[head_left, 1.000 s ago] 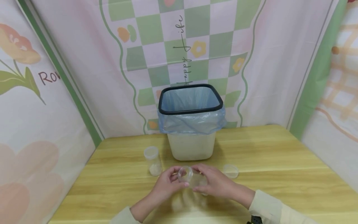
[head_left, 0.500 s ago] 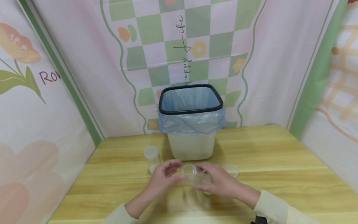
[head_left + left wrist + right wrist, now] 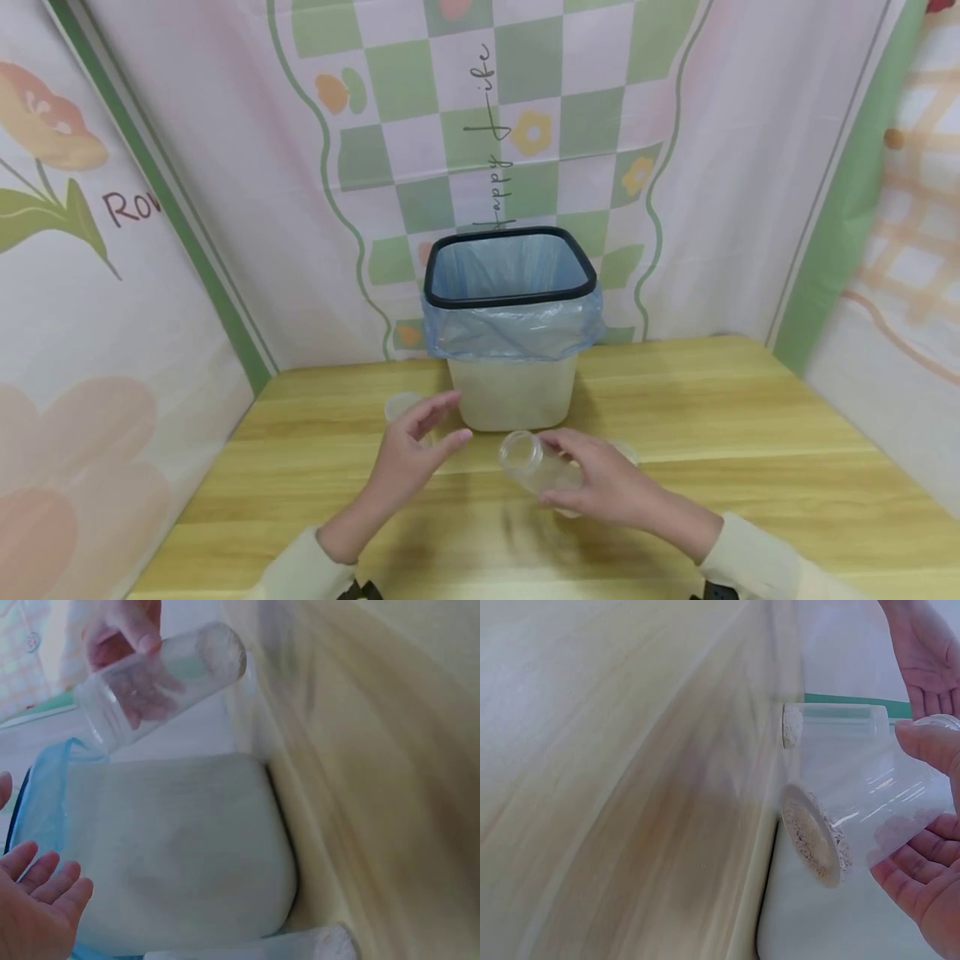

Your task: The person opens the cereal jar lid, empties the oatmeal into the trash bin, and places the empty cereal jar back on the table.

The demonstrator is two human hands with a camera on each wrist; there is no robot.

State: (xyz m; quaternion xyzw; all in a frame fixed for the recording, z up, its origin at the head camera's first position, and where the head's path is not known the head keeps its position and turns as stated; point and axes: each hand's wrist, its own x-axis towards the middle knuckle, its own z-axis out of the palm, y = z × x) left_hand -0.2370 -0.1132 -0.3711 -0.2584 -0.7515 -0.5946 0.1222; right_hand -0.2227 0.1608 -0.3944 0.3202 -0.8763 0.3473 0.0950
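Note:
My right hand (image 3: 600,483) grips a clear lidless jar (image 3: 536,467) around its side, tilted with its mouth toward the left. Pale, speckled grains (image 3: 815,836) lie at the bottom of this jar in the right wrist view. My left hand (image 3: 405,458) is raised with its fingers spread and holds nothing. Behind that hand stands a second jar (image 3: 844,724), with whitish grains in its base; in the head view the hand hides most of it, leaving its top (image 3: 401,405) showing. A clear round lid (image 3: 626,452) lies on the table, partly hidden behind my right hand.
A cream bin (image 3: 513,396) with a black rim and a blue liner bag (image 3: 517,329) stands on the wooden table (image 3: 697,400) just beyond my hands. Patterned cloth (image 3: 217,125) hangs behind the table and along both sides.
My left hand has let go of the lidless jar and moved left and away, toward the second jar. My right hand has shifted slightly right with the lidless jar.

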